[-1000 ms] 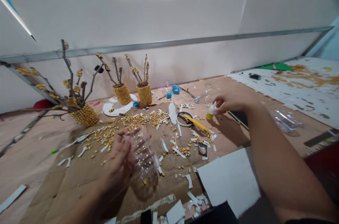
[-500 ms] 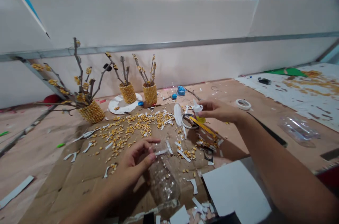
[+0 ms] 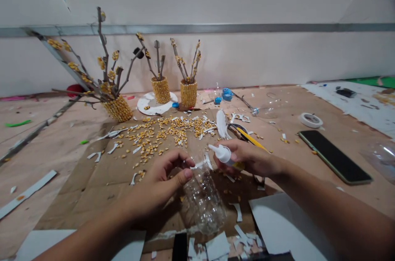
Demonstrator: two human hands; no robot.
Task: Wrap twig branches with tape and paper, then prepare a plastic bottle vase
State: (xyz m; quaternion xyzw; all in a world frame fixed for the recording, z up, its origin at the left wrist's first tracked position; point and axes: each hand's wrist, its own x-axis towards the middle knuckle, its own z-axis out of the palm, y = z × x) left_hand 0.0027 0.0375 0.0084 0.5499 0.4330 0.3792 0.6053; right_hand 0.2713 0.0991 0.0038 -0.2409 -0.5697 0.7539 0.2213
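Observation:
My left hand (image 3: 169,176) grips the upper end of a clear plastic bottle (image 3: 206,203), which lies tilted over the brown cardboard (image 3: 92,195). Its thumb and fingers close on the rim, near a white strip. My right hand (image 3: 243,158) is wrapped round a small glue bottle (image 3: 222,153) with a white nozzle and a yellowish body. The nozzle points left, above the clear bottle's upper end and apart from it. Loose corn kernels (image 3: 179,129) and white paper scraps (image 3: 217,245) are scattered around.
Three kernel-covered pots with twigs (image 3: 117,108) (image 3: 161,90) (image 3: 188,94) stand behind. A phone (image 3: 335,156) and a tape roll (image 3: 310,120) lie at right. A yellow cutter (image 3: 253,140) and blue caps (image 3: 227,94) are beyond my right hand. White sheets (image 3: 286,228) lie in front.
My right hand has lifted the glue bottle and brought it toward the clear bottle, with its nozzle turned left. My left hand still holds the clear bottle. The view has tilted down and shows the whole phone.

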